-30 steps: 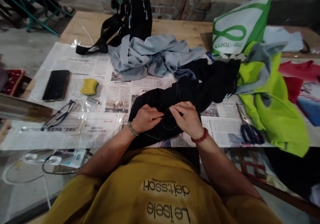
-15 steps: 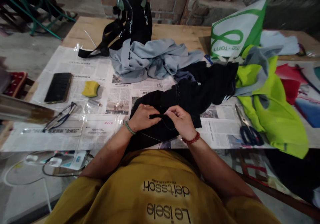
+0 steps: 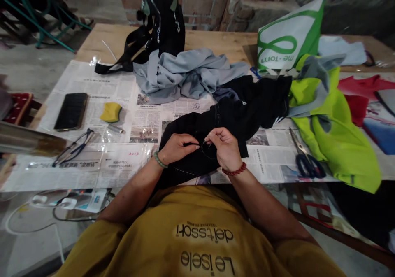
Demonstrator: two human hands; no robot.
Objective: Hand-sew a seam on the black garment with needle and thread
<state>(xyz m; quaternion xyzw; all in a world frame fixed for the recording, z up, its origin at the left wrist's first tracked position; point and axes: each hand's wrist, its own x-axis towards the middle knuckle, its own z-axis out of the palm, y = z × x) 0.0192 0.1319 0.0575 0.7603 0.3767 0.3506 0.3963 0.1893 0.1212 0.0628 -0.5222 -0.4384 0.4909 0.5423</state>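
Observation:
Black cloth, part of a garment, lies bunched on the newspaper at the table's near edge. My left hand is closed on a fold of it, thumb and forefinger pinched together. Just to the right, my right hand pinches a thin, light sewing needle between thumb and forefinger. Its tip is close to the cloth beside my left fingertips; whether it touches is too small to tell. A fine thread hangs in a loop below the fingers, and a pale line of thread runs over the cloth.
Scissors and a lime-yellow garment lie on the right. Grey cloth, a black bag and a green-white bag stand behind. Leftward are a phone, a yellow sponge, glasses and a metallic cylinder.
My right fingers have lifted slightly and turned, and the needle now shows between them. My left hand keeps its pinch on the black cloth, nearly still. The camera view has shifted a little.

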